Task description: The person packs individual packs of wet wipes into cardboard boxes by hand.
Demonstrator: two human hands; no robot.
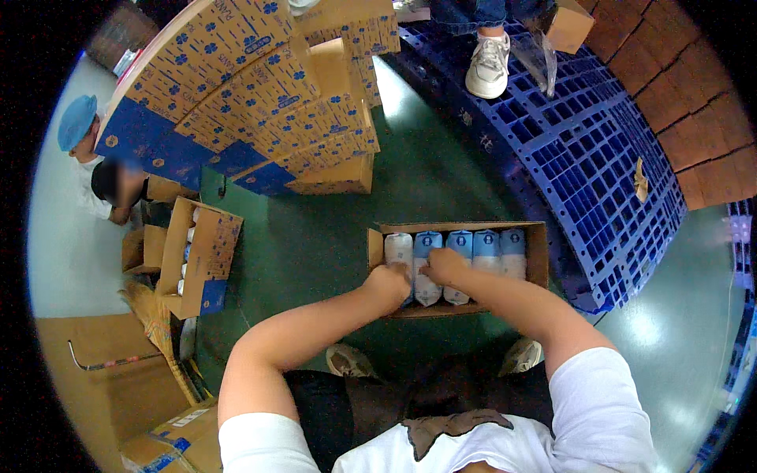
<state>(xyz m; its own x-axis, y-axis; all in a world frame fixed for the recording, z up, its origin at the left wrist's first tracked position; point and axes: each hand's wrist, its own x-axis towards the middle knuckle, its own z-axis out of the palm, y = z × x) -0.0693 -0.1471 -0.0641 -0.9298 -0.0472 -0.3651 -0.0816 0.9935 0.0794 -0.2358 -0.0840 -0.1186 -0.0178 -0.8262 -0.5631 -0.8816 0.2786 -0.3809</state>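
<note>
An opened cardboard carton [459,312] stands on the floor in front of me, holding a row of soft white-and-blue packs. The leftmost pack [399,246] looks mostly white from above; its neighbour [428,292] has a blue top end. My left hand [389,286] is curled round the near end of the leftmost pack, partly hiding it. My right hand [446,266] reaches over the second and third packs with bent fingers pressed together at the second pack. Its fingertips are partly hidden, and what they pinch cannot be made out.
Blue plastic pallets [583,158] lie to the right, with a person's shoe [489,66] on them. Patterned cartons [236,87] are stacked at the far left. Another filled carton [206,252] and a straw broom [150,311] stand left. Brown boxes [670,79] rise behind the pallets.
</note>
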